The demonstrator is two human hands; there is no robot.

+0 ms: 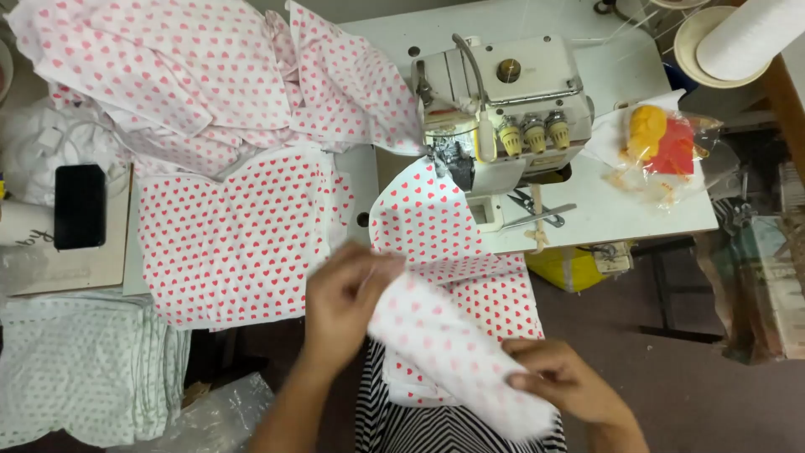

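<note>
My left hand (345, 294) and my right hand (563, 379) both grip one piece of white cloth with red hearts (444, 344), stretched slantwise between them over my striped lap. The left hand holds its upper end, the right pinches the lower end. More of the same heart cloth (428, 214) runs from my hands up to the needle area of the cream overlock sewing machine (503, 105) on the white table (625, 210).
A flat stack of heart-print pieces (235, 235) lies left of the machine, with a heap of the same fabric (193, 67) behind. A black phone (80, 205), green-dotted folded cloth (75, 369), scissors (537, 214), a bag of yellow and red items (662, 147) and a thread cone (746, 33) surround.
</note>
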